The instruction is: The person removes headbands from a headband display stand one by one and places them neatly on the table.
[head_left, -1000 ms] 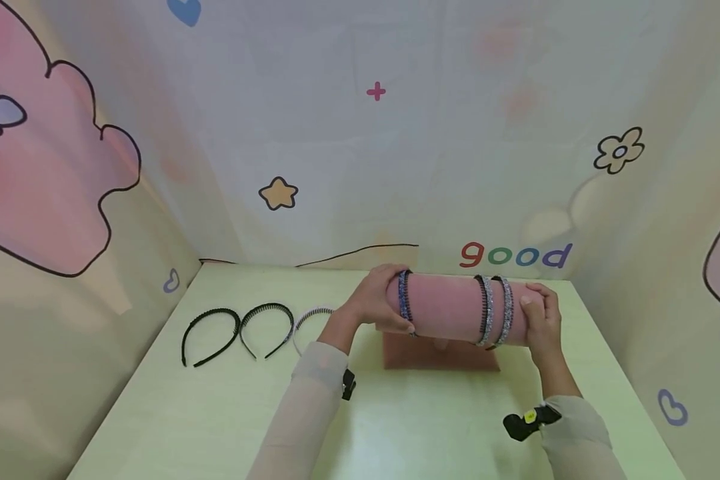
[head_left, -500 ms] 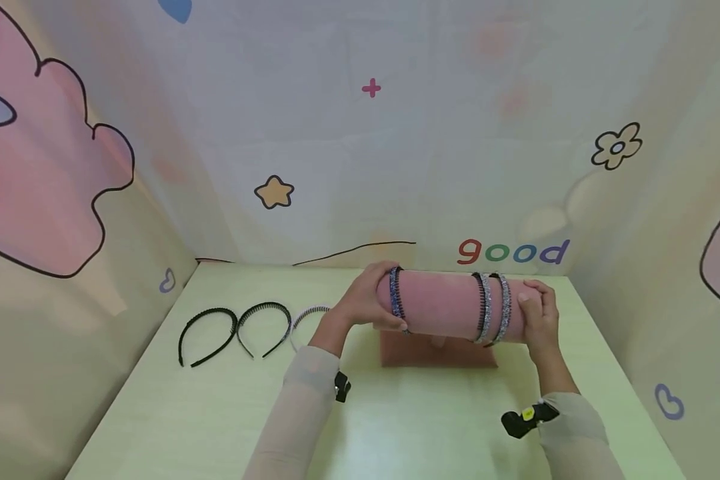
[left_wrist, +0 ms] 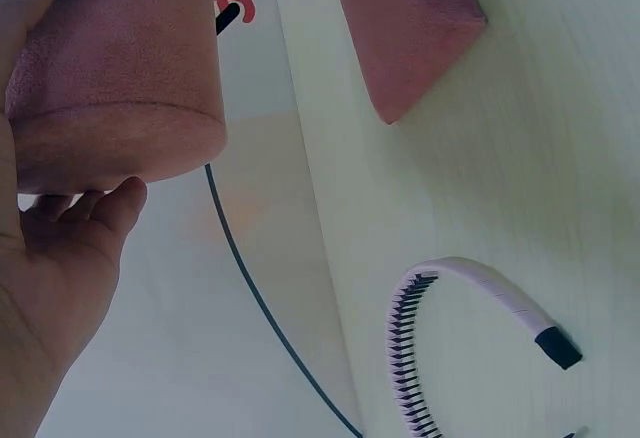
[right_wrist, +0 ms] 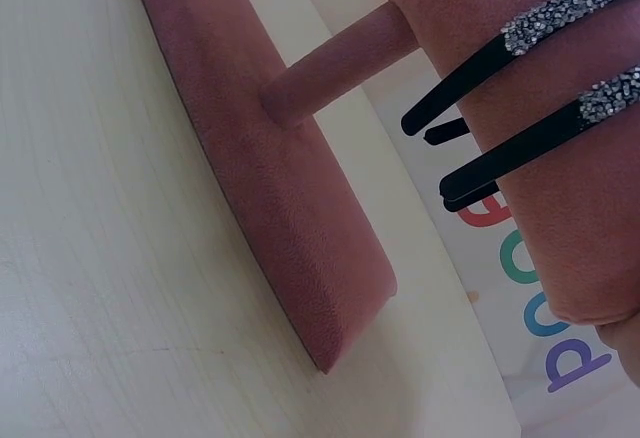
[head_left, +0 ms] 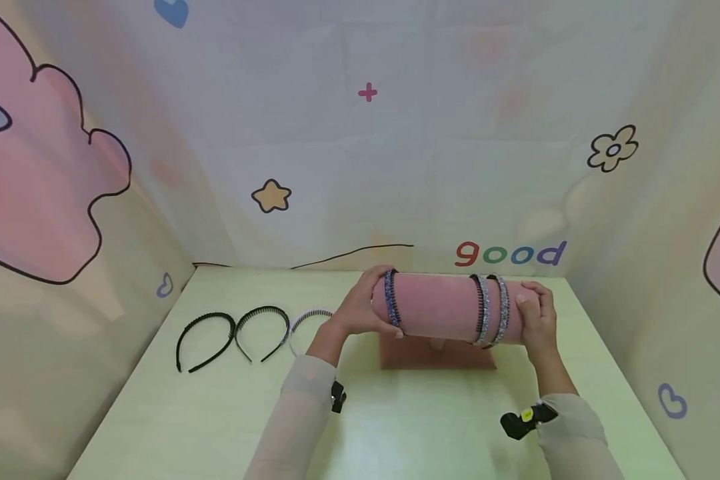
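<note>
A pink velvet headband stand has a thick horizontal roll on a post above a flat base. My left hand reaches round the roll's left end, thumb low and fingers high, and pinches a blue glitter headband fitted there. The thumb tip lies by the band's lower end. My right hand grips the roll's right end, thumb on the front. Just left of it, two silver glitter headbands sit over the roll, an inner one and an outer one. Their dark ends hang below it.
Left on the pale table lie a black headband, a toothed dark headband and a white toothed headband partly behind my left arm. A printed cloth backdrop encloses the table's back and sides.
My left hand and the blue glitter headband have slid slightly left, toward the roll's end. My right hand keeps its grip. The head view has shifted a little.
</note>
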### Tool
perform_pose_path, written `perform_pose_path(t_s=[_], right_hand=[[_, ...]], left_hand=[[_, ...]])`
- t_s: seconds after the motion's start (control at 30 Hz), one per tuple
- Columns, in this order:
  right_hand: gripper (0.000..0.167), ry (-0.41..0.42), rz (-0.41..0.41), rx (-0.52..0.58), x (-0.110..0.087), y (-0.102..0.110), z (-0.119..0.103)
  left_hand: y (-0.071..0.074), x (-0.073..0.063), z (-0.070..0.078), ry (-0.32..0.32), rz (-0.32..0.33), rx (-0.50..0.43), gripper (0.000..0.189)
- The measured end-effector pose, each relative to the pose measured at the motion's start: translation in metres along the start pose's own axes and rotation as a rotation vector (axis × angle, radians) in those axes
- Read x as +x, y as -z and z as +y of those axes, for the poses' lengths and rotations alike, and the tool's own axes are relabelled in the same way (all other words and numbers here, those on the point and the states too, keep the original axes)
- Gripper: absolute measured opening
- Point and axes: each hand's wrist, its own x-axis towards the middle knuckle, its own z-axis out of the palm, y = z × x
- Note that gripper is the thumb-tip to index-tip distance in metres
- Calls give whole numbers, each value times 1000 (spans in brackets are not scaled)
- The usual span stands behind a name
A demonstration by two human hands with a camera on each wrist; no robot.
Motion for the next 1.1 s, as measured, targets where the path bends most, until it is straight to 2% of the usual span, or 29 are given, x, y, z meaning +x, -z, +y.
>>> perform_pose_path(t_s=[0.27,0.63,0.9,1.1], right_hand=[[33,22,3,-10,10,1,11],[29,14,-6,-22,5,3,15],[30,33,18,0,4,5,19],[31,24,11,-8,2,3,11]], left_hand=[[3,-1,2,44,-11,-55,118],[4,-8,3,110,-46,-126,117],[4,-12,1,106,-55,-184,115],[8,-12,-1,85,-60,-213,115]])
